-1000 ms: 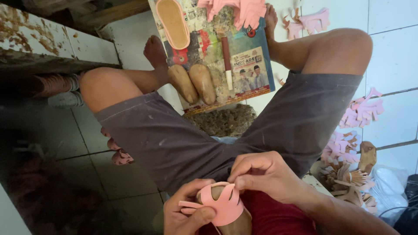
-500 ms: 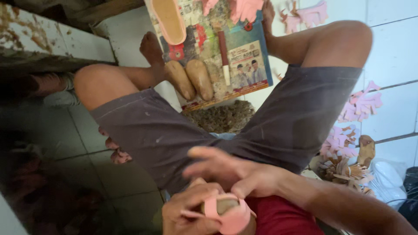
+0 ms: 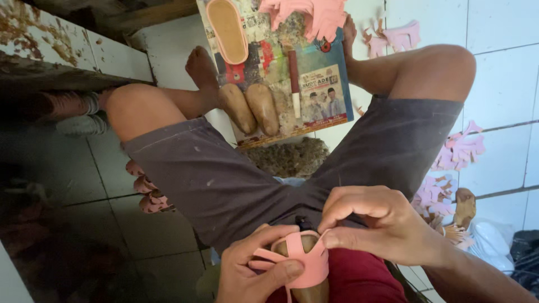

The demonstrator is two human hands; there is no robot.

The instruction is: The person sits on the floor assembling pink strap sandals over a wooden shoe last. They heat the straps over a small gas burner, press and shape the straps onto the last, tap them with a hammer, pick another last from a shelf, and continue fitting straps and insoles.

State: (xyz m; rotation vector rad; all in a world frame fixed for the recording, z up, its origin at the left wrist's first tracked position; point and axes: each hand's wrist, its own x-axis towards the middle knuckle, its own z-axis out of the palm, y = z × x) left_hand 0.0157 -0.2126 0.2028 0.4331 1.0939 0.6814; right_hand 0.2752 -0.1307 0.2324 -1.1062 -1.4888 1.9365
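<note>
I sit on the floor with my knees apart. My left hand holds a wooden shoe form wrapped in a pink shoe upper, thumb pressed across its straps. My right hand pinches the upper's right edge against the form. Both hands are low in the view, above my dark shorts and a red cloth.
Between my feet lies a printed board carrying two wooden shoe forms, a tan sole, a brush and pink cut pieces. More pink pieces are scattered on the white tiles at right. A low stained ledge runs at left.
My right hand swept across the pink upper and now pinches its right edge. The upper sits tighter around the form. The view shifted slightly.
</note>
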